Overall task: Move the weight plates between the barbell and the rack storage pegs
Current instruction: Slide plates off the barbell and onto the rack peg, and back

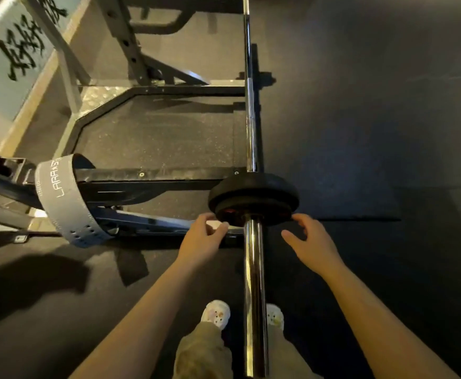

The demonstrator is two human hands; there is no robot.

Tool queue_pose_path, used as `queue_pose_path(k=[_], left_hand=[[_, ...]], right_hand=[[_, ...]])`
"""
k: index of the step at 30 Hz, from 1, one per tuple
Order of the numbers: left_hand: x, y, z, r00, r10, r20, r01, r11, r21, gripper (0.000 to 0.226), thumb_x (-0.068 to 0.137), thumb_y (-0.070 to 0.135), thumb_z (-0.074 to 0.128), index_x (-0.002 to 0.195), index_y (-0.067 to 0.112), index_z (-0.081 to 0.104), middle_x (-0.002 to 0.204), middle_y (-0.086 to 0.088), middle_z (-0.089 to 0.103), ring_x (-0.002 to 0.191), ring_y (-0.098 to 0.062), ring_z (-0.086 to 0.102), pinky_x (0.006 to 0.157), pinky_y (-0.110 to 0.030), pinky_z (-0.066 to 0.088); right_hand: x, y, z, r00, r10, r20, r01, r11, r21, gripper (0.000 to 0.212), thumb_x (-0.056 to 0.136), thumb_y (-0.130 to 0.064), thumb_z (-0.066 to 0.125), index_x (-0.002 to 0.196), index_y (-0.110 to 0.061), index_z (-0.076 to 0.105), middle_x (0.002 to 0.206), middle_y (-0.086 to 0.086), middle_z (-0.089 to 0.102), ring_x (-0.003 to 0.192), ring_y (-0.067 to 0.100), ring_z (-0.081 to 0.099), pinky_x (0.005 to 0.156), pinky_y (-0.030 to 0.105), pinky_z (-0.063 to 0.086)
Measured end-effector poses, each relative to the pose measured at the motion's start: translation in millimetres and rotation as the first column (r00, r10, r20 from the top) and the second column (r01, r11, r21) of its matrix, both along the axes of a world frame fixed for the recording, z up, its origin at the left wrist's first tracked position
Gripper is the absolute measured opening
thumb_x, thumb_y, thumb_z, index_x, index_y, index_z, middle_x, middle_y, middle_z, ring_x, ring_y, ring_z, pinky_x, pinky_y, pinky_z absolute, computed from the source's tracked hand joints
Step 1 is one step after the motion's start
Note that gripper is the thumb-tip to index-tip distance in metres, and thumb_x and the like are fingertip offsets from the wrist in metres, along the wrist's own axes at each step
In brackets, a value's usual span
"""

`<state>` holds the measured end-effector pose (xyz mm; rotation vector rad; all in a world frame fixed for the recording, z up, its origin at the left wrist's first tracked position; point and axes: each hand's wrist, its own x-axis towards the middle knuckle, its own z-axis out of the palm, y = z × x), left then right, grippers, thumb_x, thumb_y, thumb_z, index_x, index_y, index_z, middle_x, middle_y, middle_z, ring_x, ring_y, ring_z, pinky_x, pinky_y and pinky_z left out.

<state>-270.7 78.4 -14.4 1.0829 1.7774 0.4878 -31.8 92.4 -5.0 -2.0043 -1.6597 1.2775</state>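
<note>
At the far left, a grey lifting belt (65, 199) hangs looped round a dark arm of the rack (131, 184), whose grey uprights and base frame spread over the black rubber floor (374, 119) behind it. Further right, the left hand (202, 239) reaches forward with its fingers relaxed and slightly bent, gripping nothing; its fingertips lie just at the lower left edge of the weight plates (254, 199), and whether they touch the rim cannot be told. The black plates sit stacked on the chrome sleeve of the barbell (252, 269), which runs straight away from the person, its thin shaft passing over the rack's base frame beyond the plates. The bare sleeve end passes between the two hands and above the person's light shoes (216, 314). To the right of the sleeve, the right hand (310, 242) is likewise open, fingers spread and lightly curved, its fingertips near the lower right edge of the plates, holding nothing. Both forearms flank the bar.
</note>
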Motion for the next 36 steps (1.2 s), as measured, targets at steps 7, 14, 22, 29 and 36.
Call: queue_pose_path(k=[7,14,22,29,36], left_hand=[[50.9,54.7,-18.3,0.874,-0.158,-0.459,0.273,0.942,0.196,0.055,0.091,0.035,0.058,0.141,0.025,0.036,0.137,0.002,0.039,0.122,-0.015,0.045,0.094,-0.027,0.041],[58.3,39.7,-42.4,0.846,-0.085,-0.527,0.255,0.931,0.259,0.061,0.09,0.029,0.061,0.144,0.027,0.032,0.146,0.002,0.024,0.129,-0.014,0.036,0.102,-0.028,0.038],[62.8,38.8,-50.9,0.847,-0.032,-0.531,0.226,0.925,0.305,0.059,0.087,0.02,0.062,0.14,0.025,0.036,0.147,-0.004,0.025,0.134,-0.021,0.029,0.109,-0.037,0.033],[59.5,40.2,-72.8,0.839,0.009,-0.545,0.256,0.876,0.409,0.064,0.083,0.02,0.065,0.134,0.03,0.029,0.141,-0.002,0.023,0.129,-0.019,0.024,0.088,-0.024,0.037],[61.8,32.1,-80.7,0.843,0.044,-0.536,0.25,0.85,0.464,0.067,0.077,0.021,0.069,0.131,0.027,0.03,0.137,-0.003,0.027,0.123,-0.02,0.026,0.077,-0.022,0.039]], right_hand=[[6.9,57.6,-36.4,0.953,0.294,0.069,-0.301,0.943,0.14,0.067,0.087,-0.029,0.066,0.145,-0.024,0.031,0.145,-0.002,0.032,0.129,0.017,0.038,0.102,0.035,0.04],[-2.4,46.5,-76.4,0.972,0.189,0.137,-0.226,0.91,0.348,0.069,0.081,-0.021,0.07,0.138,-0.026,0.031,0.138,-0.002,0.026,0.124,0.016,0.033,0.086,0.024,0.037],[-0.9,43.7,-87.9,0.957,0.208,0.2,-0.274,0.874,0.402,0.072,0.078,-0.016,0.071,0.138,-0.023,0.031,0.137,0.004,0.026,0.124,0.025,0.035,0.084,0.028,0.043],[-11.7,41.4,-98.0,0.984,0.086,0.157,-0.149,0.878,0.456,0.068,0.078,-0.013,0.069,0.137,-0.021,0.035,0.137,0.006,0.028,0.122,0.024,0.033,0.08,0.027,0.039],[-21.0,33.0,-94.2,0.981,0.025,0.194,-0.115,0.875,0.47,0.062,0.078,-0.013,0.068,0.133,-0.018,0.038,0.134,0.011,0.033,0.117,0.026,0.037,0.079,0.027,0.041]])
